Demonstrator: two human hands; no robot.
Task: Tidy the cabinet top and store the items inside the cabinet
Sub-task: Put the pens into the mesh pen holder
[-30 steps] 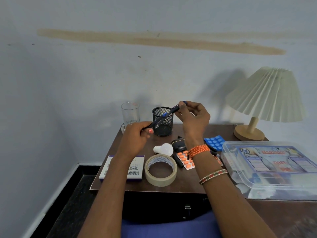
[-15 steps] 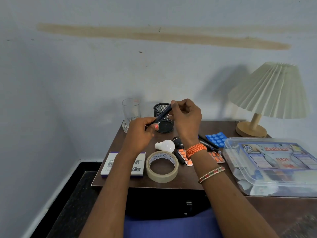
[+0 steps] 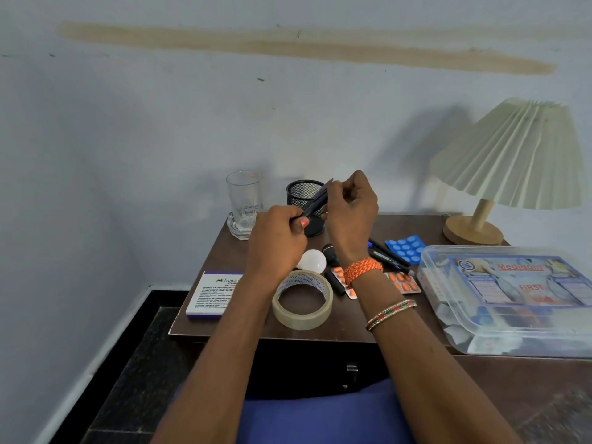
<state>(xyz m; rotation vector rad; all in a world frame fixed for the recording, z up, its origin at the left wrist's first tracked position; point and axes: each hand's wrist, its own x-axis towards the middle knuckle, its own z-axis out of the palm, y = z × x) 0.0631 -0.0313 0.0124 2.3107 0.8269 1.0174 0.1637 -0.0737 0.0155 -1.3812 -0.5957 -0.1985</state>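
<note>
Both hands hold one dark pen [image 3: 315, 200] tilted above the table [image 3: 378, 229], in front of the mesh cup [image 3: 302, 192]. The left hand [image 3: 277, 243] grips its lower end; the right hand [image 3: 350, 208] pinches its upper end.

on the cabinet [image 3: 224, 251] before you: glass [image 3: 245, 200] and cup [image 3: 302, 195] behind, box [image 3: 213, 294] left, tape [image 3: 302, 299] beside it, lamp [image 3: 509, 168] behind tub [image 3: 512, 299] right.
</note>
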